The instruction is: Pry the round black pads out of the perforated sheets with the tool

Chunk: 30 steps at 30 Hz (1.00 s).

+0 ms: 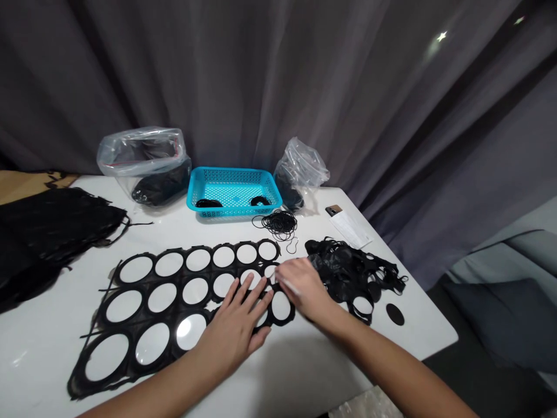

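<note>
A thin black rubber-like sheet [145, 289] with rows of large round holes lies flat on the white table. My left hand [239, 325] rests on its right part, palm down with fingers spread. At the sheet's right end my right hand [304, 290] is closed, its fingertips at the edge of a hole. A pale sliver shows by those fingers, but what they grip is hidden. Just beyond my right hand sits a heap of black scraps [343, 270], with a loose black disc [395, 314] beside it.
A blue basket [237, 190] holding some black rings stands at the back between two clear plastic bags [143, 154] [302, 162]. Thin black rings [281, 223] are piled before it. More black sheets [52, 232] lie at left. A white paper [350, 228] lies at right.
</note>
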Tool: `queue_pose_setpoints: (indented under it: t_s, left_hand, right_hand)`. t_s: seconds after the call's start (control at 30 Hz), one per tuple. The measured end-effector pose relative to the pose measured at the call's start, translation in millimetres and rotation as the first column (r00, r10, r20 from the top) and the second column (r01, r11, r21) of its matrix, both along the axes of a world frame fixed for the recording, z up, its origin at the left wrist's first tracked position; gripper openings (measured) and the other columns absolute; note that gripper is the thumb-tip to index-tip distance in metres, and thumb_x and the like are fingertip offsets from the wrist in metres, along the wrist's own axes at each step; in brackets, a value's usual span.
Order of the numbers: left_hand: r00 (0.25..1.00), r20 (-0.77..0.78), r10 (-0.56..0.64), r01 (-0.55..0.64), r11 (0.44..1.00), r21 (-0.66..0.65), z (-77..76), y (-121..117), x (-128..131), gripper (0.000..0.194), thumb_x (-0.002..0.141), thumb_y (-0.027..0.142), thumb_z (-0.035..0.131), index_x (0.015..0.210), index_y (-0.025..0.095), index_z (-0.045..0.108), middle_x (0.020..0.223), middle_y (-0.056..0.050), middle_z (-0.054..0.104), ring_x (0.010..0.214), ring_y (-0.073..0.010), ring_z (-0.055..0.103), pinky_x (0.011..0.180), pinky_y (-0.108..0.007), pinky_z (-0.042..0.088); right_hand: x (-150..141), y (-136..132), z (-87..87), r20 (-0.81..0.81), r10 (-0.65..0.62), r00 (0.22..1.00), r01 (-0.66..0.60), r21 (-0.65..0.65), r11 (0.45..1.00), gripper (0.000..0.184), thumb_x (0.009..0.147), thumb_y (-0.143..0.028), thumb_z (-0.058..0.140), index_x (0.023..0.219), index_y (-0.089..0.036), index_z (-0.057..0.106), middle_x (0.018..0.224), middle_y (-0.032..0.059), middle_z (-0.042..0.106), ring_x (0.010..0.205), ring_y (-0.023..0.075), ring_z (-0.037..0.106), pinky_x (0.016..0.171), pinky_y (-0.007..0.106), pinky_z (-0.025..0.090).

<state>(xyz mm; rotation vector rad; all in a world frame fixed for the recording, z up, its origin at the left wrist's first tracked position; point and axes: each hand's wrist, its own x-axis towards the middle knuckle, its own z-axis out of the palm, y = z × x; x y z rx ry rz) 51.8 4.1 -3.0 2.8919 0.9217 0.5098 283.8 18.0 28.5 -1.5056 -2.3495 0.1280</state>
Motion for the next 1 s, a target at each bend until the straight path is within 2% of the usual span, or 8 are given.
queue_pose_setpoints:
  t_s: [0.07,0.13,0.23,0.3,0.37,0.5,0.67,1.0]
  left_hand:
    - [1.0,0.001,0.005,-0.005,1.0,0.006,0.0,0.0,-0.2,0.055,0.099,0.045,0.053,0.149,0.026,0.045,0.158,-0.007,0.04,0.147,-0.0336,0.032,0.118,-0.052,0.024]
    - [1.0,-0.004,0.008,-0.008,1.0,0.012,1.3,0.0,-0.7,0.055,0.099,0.045,0.053,0.149,0.025,0.045,0.158,-0.007,0.04,0.147,-0.0337,0.032,0.118,-0.053,0.025]
    - [1.0,-0.015,-0.004,0.005,1.0,0.027,6.3,-1.2,-2.0,0.056,0.099,0.043,0.054,0.15,0.023,0.043,0.159,-0.008,0.039,0.147,-0.0349,0.031,0.117,-0.054,0.028]
    - [0.999,-0.024,-0.032,0.033,0.999,0.034,11.1,-4.0,-3.5,0.056,0.098,0.039,0.056,0.149,0.021,0.043,0.159,-0.009,0.038,0.147,-0.0349,0.031,0.117,-0.054,0.027]
    - [0.995,-0.039,-0.091,0.092,0.996,0.018,15.3,-8.5,-5.4,0.052,0.097,0.036,0.057,0.146,0.02,0.047,0.156,-0.01,0.042,0.146,-0.0332,0.034,0.118,-0.053,0.026]
    - [0.982,-0.038,-0.184,0.183,0.983,-0.033,16.1,-20.0,-9.9,0.047,0.095,0.033,0.06,0.14,0.021,0.052,0.151,-0.011,0.049,0.141,-0.0307,0.043,0.118,-0.049,0.031]
    - [0.983,-0.002,-0.183,0.183,0.981,-0.07,7.9,-27.4,-13.2,0.05,0.096,0.028,0.059,0.145,0.023,0.047,0.158,-0.012,0.039,0.145,-0.0305,0.038,0.117,-0.05,0.032]
    - [0.982,-0.012,-0.187,0.185,0.978,-0.1,6.6,-27.4,-13.6,0.056,0.094,0.024,0.061,0.147,0.023,0.045,0.159,-0.013,0.037,0.146,-0.0318,0.034,0.117,-0.052,0.032]
  right_hand:
    - [22.2,18.8,3.9,0.005,-0.231,0.973,0.229,0.112,0.967,0.016,0.095,-0.014,0.046,0.088,-0.019,0.06,0.087,0.0109,0.069,0.083,0.0258,0.058,0.079,0.038,0.037]
    - [46.5,35.1,10.8,-0.086,-0.416,0.905,0.425,0.176,0.888,0.016,0.096,-0.017,0.045,0.085,-0.019,0.058,0.086,0.0107,0.069,0.08,0.0256,0.059,0.077,0.037,0.037]
    - [66.4,38.7,21.5,-0.304,-0.488,0.818,0.535,0.094,0.84,0.015,0.095,-0.024,0.049,0.083,-0.021,0.057,0.086,0.0072,0.07,0.077,0.0236,0.061,0.075,0.034,0.04]
    - [61.0,24.3,25.0,-0.428,-0.447,0.786,0.461,-0.077,0.884,0.016,0.094,-0.029,0.053,0.08,-0.022,0.058,0.081,0.0034,0.069,0.075,0.0214,0.061,0.074,0.031,0.041]
    - [43.3,1.3,24.3,-0.52,-0.405,0.752,0.303,-0.273,0.913,0.017,0.091,-0.031,0.058,0.077,-0.022,0.058,0.078,0.0013,0.068,0.075,0.0199,0.061,0.071,0.029,0.043]
    - [1.7,-45.5,16.4,-0.596,-0.379,0.708,0.045,-0.497,0.866,0.011,0.089,-0.026,0.06,0.08,-0.021,0.062,0.085,0.0018,0.071,0.081,0.0188,0.062,0.073,0.028,0.044]
    - [-16.9,-72.8,7.8,-0.579,-0.415,0.702,0.068,-0.526,0.848,0.006,0.087,-0.021,0.059,0.084,-0.021,0.064,0.088,0.0016,0.069,0.085,0.0185,0.061,0.077,0.029,0.044]
    - [-20.1,-77.4,2.6,-0.589,-0.376,0.715,0.063,-0.482,0.874,0.007,0.086,-0.018,0.061,0.08,-0.021,0.061,0.086,0.0001,0.067,0.09,0.0189,0.06,0.082,0.03,0.044]
